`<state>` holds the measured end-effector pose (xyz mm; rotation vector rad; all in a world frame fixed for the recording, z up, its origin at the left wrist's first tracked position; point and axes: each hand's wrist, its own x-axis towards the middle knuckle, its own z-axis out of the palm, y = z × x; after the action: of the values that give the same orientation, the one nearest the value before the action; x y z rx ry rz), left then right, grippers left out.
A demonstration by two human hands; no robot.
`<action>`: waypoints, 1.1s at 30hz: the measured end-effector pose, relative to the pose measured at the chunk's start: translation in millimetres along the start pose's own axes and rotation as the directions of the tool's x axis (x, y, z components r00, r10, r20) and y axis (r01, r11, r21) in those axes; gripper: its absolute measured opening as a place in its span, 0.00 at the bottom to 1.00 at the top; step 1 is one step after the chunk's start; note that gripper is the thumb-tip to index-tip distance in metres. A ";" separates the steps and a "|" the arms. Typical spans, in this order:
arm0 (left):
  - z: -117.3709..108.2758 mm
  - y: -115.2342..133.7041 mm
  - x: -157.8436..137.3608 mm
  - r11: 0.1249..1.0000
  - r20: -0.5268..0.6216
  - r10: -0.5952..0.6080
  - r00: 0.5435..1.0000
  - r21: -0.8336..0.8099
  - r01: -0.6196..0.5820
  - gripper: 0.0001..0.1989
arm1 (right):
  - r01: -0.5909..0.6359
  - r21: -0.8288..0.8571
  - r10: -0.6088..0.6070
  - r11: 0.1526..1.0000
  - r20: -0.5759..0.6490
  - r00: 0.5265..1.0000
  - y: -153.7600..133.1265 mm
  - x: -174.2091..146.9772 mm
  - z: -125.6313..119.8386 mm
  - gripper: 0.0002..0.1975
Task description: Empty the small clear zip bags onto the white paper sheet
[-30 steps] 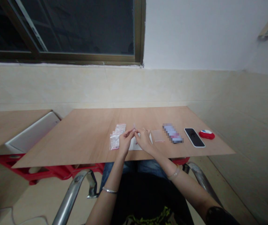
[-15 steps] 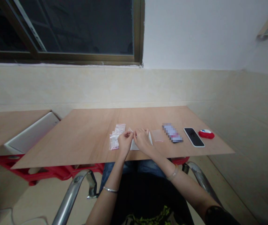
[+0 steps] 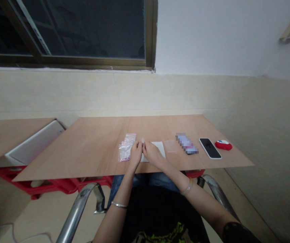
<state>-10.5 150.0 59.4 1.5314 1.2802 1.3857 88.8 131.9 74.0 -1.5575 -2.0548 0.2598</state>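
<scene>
Over a white sheet (image 3: 159, 147) on the wooden table, my two hands meet with their fingertips almost touching. My left hand (image 3: 136, 152) and my right hand (image 3: 152, 152) are both closed, pinching what looks like a small clear plastic bag (image 3: 142, 139). Only its pale tip shows beyond the fingers; the rest is hidden. Just left of my left hand lies an overlapping row of clear zip bags (image 3: 125, 152) with reddish edges. To the right of the sheet, a flat clear plastic bag (image 3: 170, 146) rests on the table.
Farther right on the wooden table (image 3: 91, 145) lie a pixelated phone-like object (image 3: 186, 143), a white-edged phone (image 3: 210, 148) and a red and white item (image 3: 223, 145). A second table with a white box (image 3: 34, 145) stands at left. Metal armrests (image 3: 79, 212) flank me.
My hands have drawn closer together, and the fingers have folded in around the clear bag. More of the white sheet shows beside my right hand.
</scene>
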 end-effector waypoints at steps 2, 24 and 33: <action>0.4 -1.9 0.1 0.998 0.042 -0.009 0.999 -0.058 0.011 0.11 | 0.006 0.103 -0.008 0.995 0.017 1.000 3.3 -0.8 -0.7 0.11; -4.9 -2.0 -2.3 0.895 0.051 0.101 0.994 0.432 -0.113 0.10 | -0.181 0.080 0.176 0.980 0.068 0.982 17.5 -1.8 -4.4 0.12; -3.3 1.2 -6.1 0.827 0.088 0.263 0.961 0.493 -0.271 0.09 | -0.227 -0.047 0.229 0.973 0.035 0.973 11.3 -4.5 -0.8 0.14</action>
<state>-13.2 143.5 59.4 2.1407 1.5444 1.2550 99.4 131.1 68.0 -1.8312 -1.9221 0.3361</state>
